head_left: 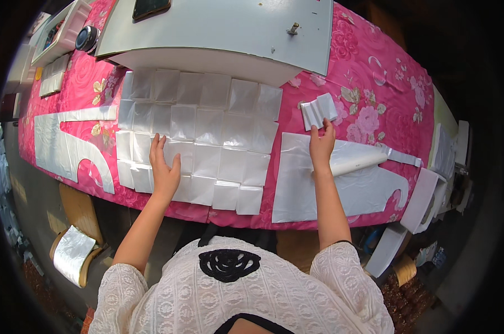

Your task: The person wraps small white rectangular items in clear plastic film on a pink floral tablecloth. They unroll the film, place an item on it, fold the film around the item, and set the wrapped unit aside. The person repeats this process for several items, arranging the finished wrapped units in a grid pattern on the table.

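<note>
My left hand (164, 168) lies flat, fingers spread, on a spread of several folded white plastic squares (207, 133) laid in rows on the pink flowered tablecloth (369, 94). My right hand (321, 146) reaches forward, its fingertips touching a small stack of folded white pieces (319, 110). Its palm rests on the end of a rolled-up white plastic sheet (358, 160). That roll lies across a flat white plastic apron (341, 186) spread near the table's front edge.
A large grey board (224, 28) with a phone (150, 7) on it covers the table's far side. Another flat white apron (68, 147) lies at the left. Stacks of white pieces (424, 197) stand at the right end. A wooden stool (76, 253) holds plastic below left.
</note>
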Action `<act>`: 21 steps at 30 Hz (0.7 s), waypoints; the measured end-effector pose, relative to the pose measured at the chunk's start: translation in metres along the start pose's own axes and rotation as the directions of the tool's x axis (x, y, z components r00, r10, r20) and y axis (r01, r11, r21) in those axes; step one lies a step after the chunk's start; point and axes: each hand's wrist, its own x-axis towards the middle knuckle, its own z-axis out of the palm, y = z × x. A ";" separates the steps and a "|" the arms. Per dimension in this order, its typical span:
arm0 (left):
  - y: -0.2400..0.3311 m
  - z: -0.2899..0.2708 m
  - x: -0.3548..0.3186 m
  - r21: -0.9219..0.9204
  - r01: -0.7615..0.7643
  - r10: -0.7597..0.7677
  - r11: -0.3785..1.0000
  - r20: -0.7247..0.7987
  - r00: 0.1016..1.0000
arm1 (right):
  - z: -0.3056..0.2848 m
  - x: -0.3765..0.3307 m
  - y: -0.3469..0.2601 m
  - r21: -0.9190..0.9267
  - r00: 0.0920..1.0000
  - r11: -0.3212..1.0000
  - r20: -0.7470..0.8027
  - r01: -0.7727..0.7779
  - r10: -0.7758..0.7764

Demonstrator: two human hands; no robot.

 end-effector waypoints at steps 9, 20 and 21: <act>0.039 -0.003 -0.016 -0.025 -0.091 0.093 0.996 0.095 0.991 | -0.015 0.120 0.066 -0.289 0.929 0.950 0.307 -0.117 0.208; 0.073 0.026 -0.036 -0.010 -0.270 0.263 0.963 0.252 0.931 | 0.003 0.081 0.017 -0.460 0.926 0.885 0.299 -0.072 0.231; 0.078 0.029 -0.037 -0.031 -0.286 0.284 0.958 0.265 0.922 | 0.005 0.079 0.015 -0.455 0.927 0.887 0.292 -0.082 0.236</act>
